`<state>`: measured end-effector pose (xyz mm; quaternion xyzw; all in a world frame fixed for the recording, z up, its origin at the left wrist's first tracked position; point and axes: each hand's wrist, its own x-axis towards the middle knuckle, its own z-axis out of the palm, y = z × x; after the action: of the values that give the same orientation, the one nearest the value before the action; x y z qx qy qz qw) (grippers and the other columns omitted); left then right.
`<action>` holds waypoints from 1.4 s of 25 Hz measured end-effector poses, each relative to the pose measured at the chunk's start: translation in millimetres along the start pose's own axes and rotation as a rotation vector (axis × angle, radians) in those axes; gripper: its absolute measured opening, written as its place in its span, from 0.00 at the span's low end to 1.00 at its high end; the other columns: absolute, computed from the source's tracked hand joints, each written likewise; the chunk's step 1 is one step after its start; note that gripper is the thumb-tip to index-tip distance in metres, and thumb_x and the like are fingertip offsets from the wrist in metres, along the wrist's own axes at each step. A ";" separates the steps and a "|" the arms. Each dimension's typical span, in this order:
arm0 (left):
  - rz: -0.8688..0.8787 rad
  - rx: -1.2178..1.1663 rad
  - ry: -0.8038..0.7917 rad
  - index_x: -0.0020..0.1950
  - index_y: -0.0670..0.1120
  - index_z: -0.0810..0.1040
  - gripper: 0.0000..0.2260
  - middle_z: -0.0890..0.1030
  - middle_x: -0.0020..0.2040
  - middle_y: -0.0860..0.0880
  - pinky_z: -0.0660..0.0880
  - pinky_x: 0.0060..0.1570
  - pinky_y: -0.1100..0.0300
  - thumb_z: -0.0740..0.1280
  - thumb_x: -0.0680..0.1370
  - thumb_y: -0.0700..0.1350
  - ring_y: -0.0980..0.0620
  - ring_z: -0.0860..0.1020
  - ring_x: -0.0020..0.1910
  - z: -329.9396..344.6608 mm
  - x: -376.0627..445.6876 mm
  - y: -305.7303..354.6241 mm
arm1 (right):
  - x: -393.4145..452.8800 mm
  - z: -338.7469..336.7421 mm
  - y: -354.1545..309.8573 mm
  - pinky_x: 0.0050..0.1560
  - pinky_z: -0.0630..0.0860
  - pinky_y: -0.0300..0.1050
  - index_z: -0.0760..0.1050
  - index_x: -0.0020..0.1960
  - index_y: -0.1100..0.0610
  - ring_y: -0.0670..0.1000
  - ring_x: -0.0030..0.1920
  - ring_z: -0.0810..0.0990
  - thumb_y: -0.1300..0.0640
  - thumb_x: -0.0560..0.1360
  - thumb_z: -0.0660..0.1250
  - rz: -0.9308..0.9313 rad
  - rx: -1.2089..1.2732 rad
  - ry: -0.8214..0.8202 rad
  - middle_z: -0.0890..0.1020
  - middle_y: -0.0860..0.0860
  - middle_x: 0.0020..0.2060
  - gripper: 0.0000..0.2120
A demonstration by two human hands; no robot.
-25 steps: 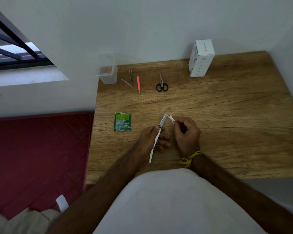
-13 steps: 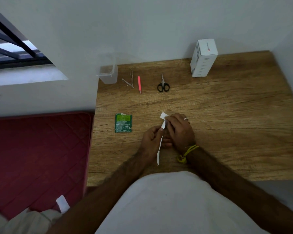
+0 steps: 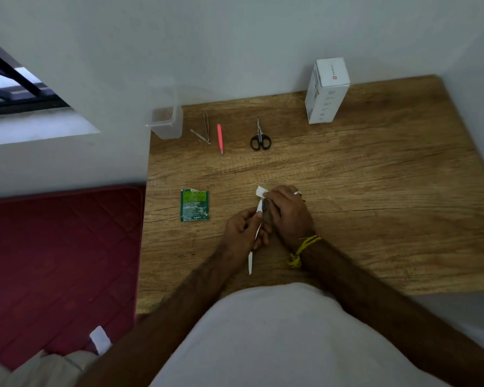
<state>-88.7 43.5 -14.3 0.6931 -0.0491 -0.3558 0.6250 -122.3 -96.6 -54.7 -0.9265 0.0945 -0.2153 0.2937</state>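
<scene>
A thin white strip (image 3: 251,259), like a bandage with its backing paper, stands on edge between my two hands over the wooden table (image 3: 375,196). My left hand (image 3: 242,233) pinches the strip near its middle, and its lower end hangs toward me. My right hand (image 3: 288,213) pinches the strip's upper part, where a white flap (image 3: 261,192) sticks out past the fingers. A torn green wrapper (image 3: 194,205) lies flat to the left of my hands.
Along the back of the table lie metal tweezers (image 3: 204,131), a pink tool (image 3: 220,138) and small black scissors (image 3: 260,138). A clear plastic container (image 3: 166,124) stands at the back left corner, a white box (image 3: 326,90) at the back right. A red mat (image 3: 59,261) covers the floor left.
My right hand has moved left over the strip's top end, closing onto my left hand. The upper flap, which stood open a second ago, is now folded under the right fingers.
</scene>
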 end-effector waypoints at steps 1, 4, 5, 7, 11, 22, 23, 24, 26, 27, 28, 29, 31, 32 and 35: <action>0.002 0.003 0.004 0.60 0.35 0.76 0.11 0.81 0.35 0.43 0.66 0.22 0.67 0.59 0.85 0.40 0.57 0.73 0.22 -0.3 0.7 0.2 | 1.2 0.3 -0.3 0.54 0.72 0.47 0.80 0.52 0.64 0.55 0.50 0.78 0.59 0.78 0.58 0.000 -0.006 0.000 0.81 0.57 0.49 0.14; -0.008 0.019 -0.005 0.59 0.36 0.77 0.11 0.80 0.35 0.44 0.67 0.22 0.67 0.59 0.85 0.40 0.55 0.75 0.25 -0.5 1.4 -2.3 | 2.2 2.2 2.9 0.54 0.72 0.49 0.81 0.53 0.64 0.57 0.50 0.78 0.60 0.77 0.60 -0.037 -0.007 -0.028 0.81 0.58 0.49 0.13; -0.011 0.016 -0.008 0.59 0.37 0.77 0.10 0.80 0.35 0.44 0.67 0.22 0.67 0.59 0.85 0.40 0.55 0.75 0.25 0.3 1.2 -2.2 | 0.7 2.5 3.8 0.54 0.73 0.49 0.81 0.53 0.64 0.57 0.50 0.78 0.60 0.77 0.60 -0.026 -0.004 -0.017 0.82 0.57 0.49 0.12; -0.007 0.011 -0.010 0.58 0.42 0.78 0.09 0.80 0.35 0.44 0.67 0.23 0.67 0.58 0.85 0.40 0.55 0.75 0.25 0.7 0.0 -0.2 | 1.0 1.6 2.4 0.54 0.74 0.51 0.81 0.52 0.64 0.57 0.50 0.78 0.60 0.78 0.60 0.024 0.007 0.018 0.82 0.57 0.49 0.12; 0.005 0.025 -0.021 0.59 0.38 0.77 0.10 0.80 0.36 0.44 0.67 0.22 0.67 0.58 0.85 0.39 0.55 0.75 0.25 1.1 -1.0 -0.3 | 1.9 -0.6 -3.4 0.50 0.74 0.53 0.81 0.52 0.62 0.57 0.49 0.79 0.59 0.77 0.60 -0.045 -0.034 -0.041 0.81 0.56 0.48 0.13; 0.003 0.037 -0.028 0.64 0.37 0.75 0.11 0.80 0.34 0.47 0.69 0.24 0.66 0.57 0.85 0.38 0.56 0.76 0.25 1.1 -0.4 -0.6 | 3.7 -2.8 -5.0 0.47 0.76 0.53 0.81 0.55 0.61 0.57 0.48 0.79 0.59 0.78 0.60 0.020 0.006 0.004 0.81 0.55 0.48 0.13; 0.002 0.043 -0.030 0.63 0.37 0.75 0.11 0.80 0.35 0.46 0.69 0.25 0.66 0.58 0.85 0.38 0.55 0.76 0.26 0.7 0.0 -1.5 | 3.0 -1.5 -5.4 0.46 0.76 0.52 0.81 0.54 0.61 0.57 0.47 0.79 0.59 0.77 0.60 -0.016 -0.022 -0.005 0.81 0.55 0.48 0.13; 0.000 0.052 -0.031 0.63 0.36 0.75 0.11 0.80 0.35 0.46 0.69 0.25 0.65 0.58 0.85 0.38 0.55 0.76 0.26 0.5 1.0 -2.9 | 2.3 -1.6 -6.0 0.46 0.76 0.52 0.82 0.53 0.61 0.57 0.46 0.79 0.59 0.77 0.59 -0.025 -0.036 -0.002 0.81 0.55 0.47 0.14; 0.003 0.064 -0.024 0.63 0.37 0.75 0.11 0.80 0.36 0.46 0.69 0.24 0.66 0.58 0.85 0.38 0.55 0.76 0.26 0.2 1.0 -3.8 | 2.3 -3.9 -7.0 0.46 0.76 0.52 0.82 0.52 0.62 0.56 0.46 0.79 0.59 0.77 0.59 0.028 -0.026 0.036 0.82 0.55 0.47 0.14; 0.008 0.064 -0.021 0.63 0.37 0.75 0.11 0.80 0.35 0.46 0.68 0.24 0.66 0.58 0.85 0.38 0.56 0.76 0.26 0.0 0.4 -3.3 | 3.3 -5.2 -7.4 0.46 0.76 0.51 0.82 0.53 0.62 0.56 0.46 0.79 0.59 0.77 0.59 0.043 -0.024 0.049 0.82 0.55 0.47 0.14; 0.012 0.063 -0.024 0.63 0.37 0.75 0.11 0.81 0.35 0.46 0.68 0.23 0.66 0.58 0.85 0.38 0.56 0.76 0.25 0.0 -0.4 -2.7 | 4.0 -5.5 -7.7 0.46 0.76 0.50 0.82 0.53 0.62 0.56 0.46 0.79 0.59 0.77 0.59 0.041 -0.036 0.050 0.82 0.55 0.47 0.14; 0.014 0.059 -0.030 0.63 0.37 0.75 0.10 0.80 0.35 0.46 0.68 0.23 0.66 0.58 0.85 0.38 0.56 0.76 0.25 -0.1 -0.9 -2.3 | 4.2 -5.0 -7.8 0.46 0.75 0.50 0.82 0.54 0.61 0.56 0.46 0.79 0.59 0.77 0.59 0.029 -0.054 0.044 0.82 0.55 0.47 0.14; 0.013 0.051 -0.030 0.62 0.39 0.75 0.10 0.81 0.35 0.46 0.68 0.23 0.66 0.58 0.85 0.38 0.56 0.76 0.25 0.9 -1.1 -1.9 | 5.2 -4.6 -8.0 0.46 0.76 0.51 0.82 0.55 0.61 0.56 0.47 0.80 0.58 0.77 0.58 0.059 -0.048 0.021 0.82 0.55 0.48 0.15; 0.009 0.048 -0.026 0.62 0.40 0.75 0.10 0.81 0.34 0.47 0.68 0.23 0.66 0.58 0.85 0.38 0.56 0.76 0.25 1.4 -1.3 -1.2 | 6.1 -5.2 -8.1 0.46 0.77 0.52 0.81 0.56 0.61 0.56 0.49 0.80 0.57 0.78 0.58 0.091 -0.034 0.011 0.82 0.54 0.49 0.16; 0.007 0.054 -0.026 0.62 0.39 0.75 0.09 0.81 0.35 0.46 0.68 0.23 0.66 0.58 0.85 0.38 0.56 0.76 0.25 2.0 -1.3 -1.2 | 6.5 -4.5 -4.0 0.47 0.77 0.53 0.81 0.56 0.61 0.56 0.50 0.80 0.57 0.78 0.58 0.115 -0.027 0.003 0.82 0.54 0.51 0.16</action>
<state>-91.2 42.8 -14.7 0.7050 -0.0693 -0.3611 0.6065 -118.3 -97.6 -46.8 -0.9232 0.1510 -0.1982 0.2927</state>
